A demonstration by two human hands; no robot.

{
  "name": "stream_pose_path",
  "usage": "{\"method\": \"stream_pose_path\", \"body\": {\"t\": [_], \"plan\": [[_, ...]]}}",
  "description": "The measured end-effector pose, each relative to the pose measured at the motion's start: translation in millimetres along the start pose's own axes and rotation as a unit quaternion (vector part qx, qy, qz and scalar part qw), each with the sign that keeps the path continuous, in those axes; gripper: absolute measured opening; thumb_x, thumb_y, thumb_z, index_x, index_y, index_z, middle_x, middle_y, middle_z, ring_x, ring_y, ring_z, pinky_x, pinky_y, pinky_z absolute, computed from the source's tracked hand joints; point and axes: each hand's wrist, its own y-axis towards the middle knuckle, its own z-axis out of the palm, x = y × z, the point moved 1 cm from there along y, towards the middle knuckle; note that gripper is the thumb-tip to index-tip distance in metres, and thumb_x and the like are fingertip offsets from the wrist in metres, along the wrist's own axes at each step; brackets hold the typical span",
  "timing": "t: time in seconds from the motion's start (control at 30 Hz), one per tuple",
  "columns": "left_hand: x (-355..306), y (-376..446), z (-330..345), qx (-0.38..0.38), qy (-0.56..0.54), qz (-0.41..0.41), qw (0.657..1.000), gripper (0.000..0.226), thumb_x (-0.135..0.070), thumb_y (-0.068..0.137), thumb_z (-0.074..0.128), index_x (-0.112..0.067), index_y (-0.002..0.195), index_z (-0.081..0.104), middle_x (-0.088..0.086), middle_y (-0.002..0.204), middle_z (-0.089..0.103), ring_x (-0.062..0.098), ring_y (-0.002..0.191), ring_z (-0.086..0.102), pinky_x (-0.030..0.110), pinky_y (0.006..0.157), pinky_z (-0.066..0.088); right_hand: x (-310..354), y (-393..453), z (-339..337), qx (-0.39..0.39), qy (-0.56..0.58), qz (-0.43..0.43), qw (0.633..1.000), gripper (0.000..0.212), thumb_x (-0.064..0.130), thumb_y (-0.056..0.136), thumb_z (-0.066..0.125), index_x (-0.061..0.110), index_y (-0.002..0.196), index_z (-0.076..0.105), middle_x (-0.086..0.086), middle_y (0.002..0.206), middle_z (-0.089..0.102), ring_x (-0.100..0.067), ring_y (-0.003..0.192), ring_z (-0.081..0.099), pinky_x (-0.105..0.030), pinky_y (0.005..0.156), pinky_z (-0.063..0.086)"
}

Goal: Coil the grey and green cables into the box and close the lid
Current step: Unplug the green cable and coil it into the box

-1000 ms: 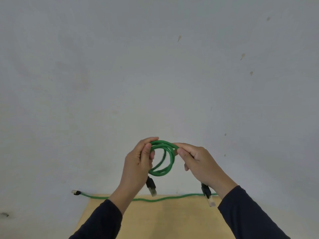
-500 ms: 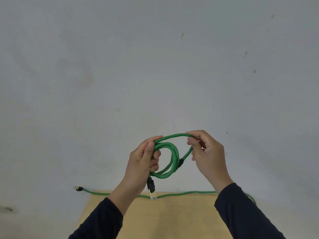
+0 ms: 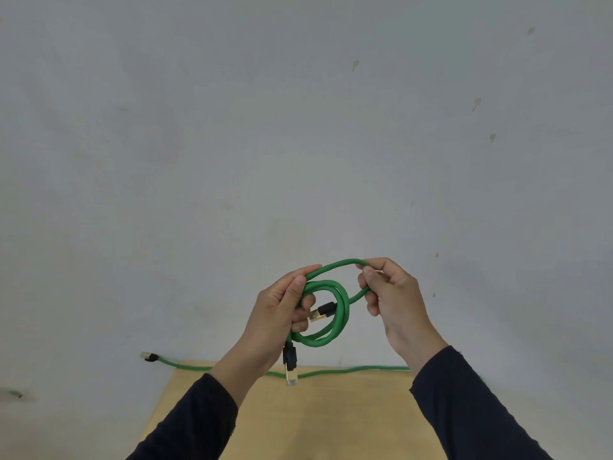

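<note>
Green cable: coiled between your hands, left hand gripping the stacked loops, right hand pinching the last loop. Change: the free plug has swung inside the coil. Coil nearly complete; box not in view.

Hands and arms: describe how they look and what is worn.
Both hands, the left hand and the right hand, are bare: no gloves, rings or watch show. Each forearm is covered by a long dark navy sleeve that ends at the wrist, plain and unmarked.
</note>
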Motion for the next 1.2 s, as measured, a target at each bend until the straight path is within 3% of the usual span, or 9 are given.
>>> {"method": "stream_pose_path", "body": {"t": [0.33,0.47,0.57,0.67,0.8,0.9,1.0,1.07,1.2], "plan": [[2,1,6,0.012,-0.042,0.012,0.999,0.028,-0.023,0.097,0.039,-0.022,0.109,0.065,-0.005,0.057,0.046,0.007,0.046,0.031,0.016,0.043,0.031,-7,4,5,0.066,0.060,0.080,0.993,0.020,0.008,0.095,0.045,0.011,0.089,0.063,0.004,0.057,0.053,-0.004,0.040,0.035,-0.014,0.037,0.029],[7,6,10,-0.077,-0.004,0.043,0.996,0.028,-0.021,0.098,0.040,-0.024,0.104,0.066,-0.006,0.057,0.048,0.007,0.046,0.033,0.019,0.045,0.035,-19,-6,15,0.089,0.092,0.075,0.989,0.016,0.007,0.093,0.050,0.010,0.086,0.063,-0.005,0.064,0.058,-0.012,0.048,0.048,-0.019,0.041,0.039],[13,11,5,-0.165,0.021,0.051,0.985,0.028,-0.020,0.098,0.040,-0.025,0.099,0.067,-0.003,0.059,0.049,0.006,0.044,0.034,0.022,0.044,0.033,-21,-14,20,0.073,0.024,0.005,0.997,0.017,0.007,0.093,0.050,0.011,0.088,0.065,-0.008,0.077,0.065,-0.013,0.062,0.058,-0.021,0.047,0.045],[18,12,3,-0.206,0.025,0.053,0.977,0.029,-0.021,0.099,0.039,-0.026,0.098,0.067,0.001,0.062,0.048,0.005,0.043,0.035,0.019,0.041,0.035,-24,-22,24,0.033,-0.132,-0.121,0.983,0.019,0.020,0.095,0.047,0.029,0.098,0.063,0.004,0.087,0.063,-0.001,0.067,0.057,-0.013,0.059,0.044],[19,12,2,-0.215,0.036,0.051,0.975,0.028,-0.020,0.099,0.039,-0.023,0.100,0.067,0.001,0.063,0.048,0.004,0.044,0.038,0.017,0.043,0.038,-36,-27,25,0.065,-0.334,-0.312,0.887,0.045,0.041,0.088,0.053,0.039,0.131,0.041,0.006,0.099,0.047,-0.004,0.088,0.046,-0.006,0.070,0.038],[19,12,0,-0.216,0.033,0.046,0.975,0.029,-0.021,0.099,0.039,-0.024,0.097,0.068,-0.004,0.059,0.048,0.004,0.046,0.040,0.019,0.045,0.039,-41,-27,25,0.024,-0.399,-0.392,0.828,0.040,0.040,0.089,0.051,0.037,0.129,0.047,-0.001,0.100,0.044,-0.012,0.081,0.042,-0.012,0.067,0.040],[21,12,0,-0.215,0.019,0.033,0.976,0.030,-0.020,0.099,0.039,-0.021,0.099,0.068,-0.005,0.058,0.047,0.009,0.050,0.040,0.025,0.048,0.040,-42,-29,28,0.016,-0.396,-0.465,0.792,0.031,0.021,0.088,0.059,0.027,0.118,0.061,-0.005,0.085,0.046,-0.012,0.070,0.038,-0.019,0.055,0.041],[21,12,-1,-0.214,0.018,0.029,0.976,0.030,-0.020,0.099,0.039,-0.022,0.097,0.068,-0.002,0.061,0.048,0.009,0.049,0.040,0.022,0.045,0.039,-42,-29,31,0.060,-0.379,-0.479,0.790,0.026,0.017,0.089,0.058,0.020,0.113,0.065,-0.004,0.080,0.048,-0.012,0.066,0.042,-0.020,0.054,0.042],[21,14,-2,-0.211,0.011,0.029,0.977,0.029,-0.019,0.099,0.038,-0.022,0.098,0.067,0.001,0.063,0.047,0.004,0.042,0.036,0.017,0.040,0.035,-40,-29,36,0.107,-0.332,-0.438,0.828,0.019,0.020,0.089,0.055,0.013,0.102,0.067,0.001,0.087,0.048,-0.007,0.077,0.046,-0.010,0.069,0.039]]}}
